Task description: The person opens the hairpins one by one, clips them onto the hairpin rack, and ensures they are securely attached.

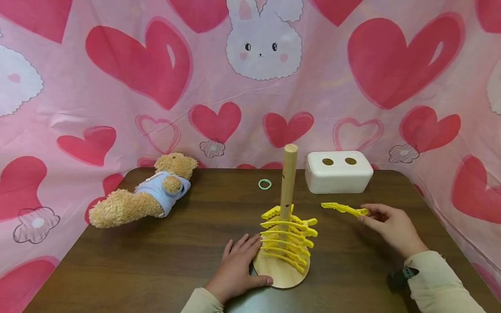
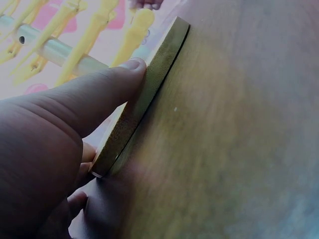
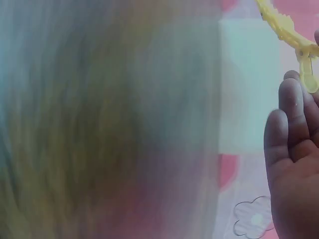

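A wooden stand has a round base (image 1: 283,279) and an upright post (image 1: 289,178). Several yellow hair clips (image 1: 288,240) are stacked around the lower half of the post. My left hand (image 1: 237,270) holds the base at its near left, thumb along the front rim and fingers by the left side. The left wrist view shows the left thumb (image 2: 107,87) pressed to the base's edge. To the right of the stand, my right hand (image 1: 390,227) pinches one end of another yellow hair clip (image 1: 344,208). That clip's spring and short lever show in the right wrist view.
A white box (image 1: 340,174) with two round holes in its top stands at the back right. Behind the post lies a small green ring (image 1: 264,184). A teddy bear (image 1: 154,189) in a blue top lies at the left of the brown table (image 1: 161,275).
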A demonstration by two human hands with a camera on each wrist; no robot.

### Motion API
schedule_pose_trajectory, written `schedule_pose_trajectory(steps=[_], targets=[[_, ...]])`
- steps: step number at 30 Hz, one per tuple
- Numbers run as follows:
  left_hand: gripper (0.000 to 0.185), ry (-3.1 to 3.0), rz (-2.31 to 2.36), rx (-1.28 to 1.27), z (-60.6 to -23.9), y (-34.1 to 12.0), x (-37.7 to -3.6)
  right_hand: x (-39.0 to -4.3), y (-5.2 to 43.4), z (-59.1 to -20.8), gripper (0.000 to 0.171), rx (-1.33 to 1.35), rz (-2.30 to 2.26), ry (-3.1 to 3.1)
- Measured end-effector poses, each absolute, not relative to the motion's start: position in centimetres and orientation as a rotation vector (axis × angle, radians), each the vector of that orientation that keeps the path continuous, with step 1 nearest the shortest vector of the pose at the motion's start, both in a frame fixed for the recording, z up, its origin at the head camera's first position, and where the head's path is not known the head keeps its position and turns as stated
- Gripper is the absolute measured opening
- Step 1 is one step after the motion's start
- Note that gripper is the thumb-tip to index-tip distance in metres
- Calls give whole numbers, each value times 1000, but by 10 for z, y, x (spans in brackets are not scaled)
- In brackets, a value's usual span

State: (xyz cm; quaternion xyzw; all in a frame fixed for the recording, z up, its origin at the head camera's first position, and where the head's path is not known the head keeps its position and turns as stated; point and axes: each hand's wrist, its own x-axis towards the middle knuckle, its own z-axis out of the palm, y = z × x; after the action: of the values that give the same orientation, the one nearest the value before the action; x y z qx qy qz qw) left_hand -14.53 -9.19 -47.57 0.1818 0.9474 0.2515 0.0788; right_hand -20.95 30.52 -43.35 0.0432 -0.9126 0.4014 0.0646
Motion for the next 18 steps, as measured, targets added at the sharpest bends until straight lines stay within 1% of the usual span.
schedule_pose_trajectory(steps=[14,18], targets=[[99,2837,783,564,-474,-92,-144,-177,277,-404,26,182,1276,-2561],[99,2846,782,567,-474,-92,-143,-170,267,-395,22,227,1330,-2511]])
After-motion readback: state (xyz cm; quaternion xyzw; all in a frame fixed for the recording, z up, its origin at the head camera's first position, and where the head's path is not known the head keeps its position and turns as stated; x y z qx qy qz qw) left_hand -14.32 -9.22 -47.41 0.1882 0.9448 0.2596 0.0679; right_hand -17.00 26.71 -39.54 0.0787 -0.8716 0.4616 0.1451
